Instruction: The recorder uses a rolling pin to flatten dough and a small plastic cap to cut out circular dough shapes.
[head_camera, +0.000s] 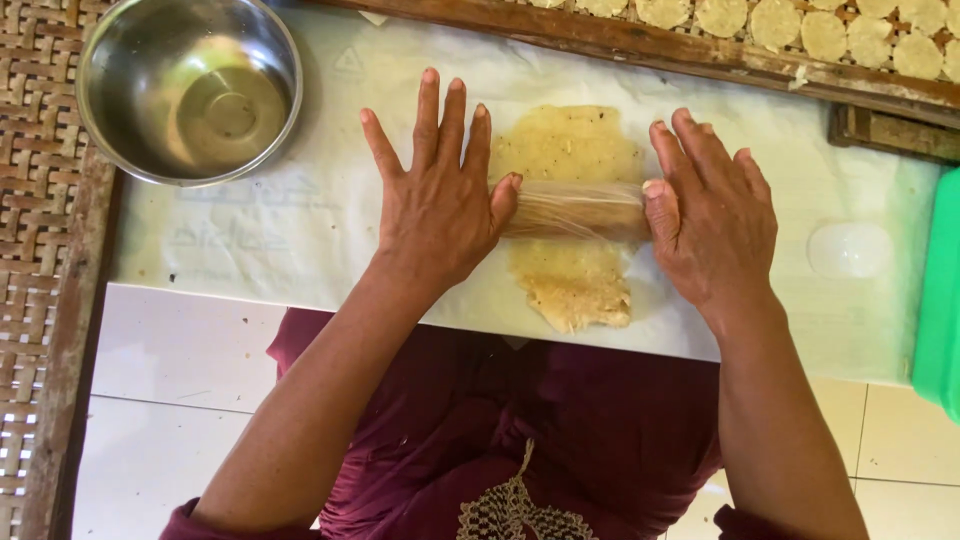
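Rolling pin (575, 210) lies crosswise between the two hands, long axis left–right, parallel to the near edge of the worktop (300, 240). It looks wrapped in clear film. It sits on top of a flattened sheet of pale yellow dough (570, 150), about at the dough's middle; dough runs away from the person above the pin and toward the person below it, so the dough's long axis is at right angles to the pin.

Left hand (435, 200) is flat and spread wide, fingers pointing away from the body, palm pressing down on the left end of the pin; thumb touches the pin. Right hand (710, 215) is also open and flat, fingers closer together, palm over the right end, thumb touching the pin. Neither hand is clenched around it; both rest on top. Both are equally near, one at each end.

Worktop is covered with a white plastic sheet, faint print on it. Steel bowl (190, 90) stands at the far left corner, well apart from the left hand; it looks empty or holds a little clear liquid, cannot tell. Round clear plastic disc (850, 248) lies toward the right edge, apart from the right hand. Green plastic thing (940, 290) at the right edge, cut off. Along the far edge a wooden-framed rack (700, 55) holds rows of small round dough discs (775, 20). Woven bamboo mat (40, 200) to the left, white tiled floor (180, 370) below. Person wears maroon clothing.
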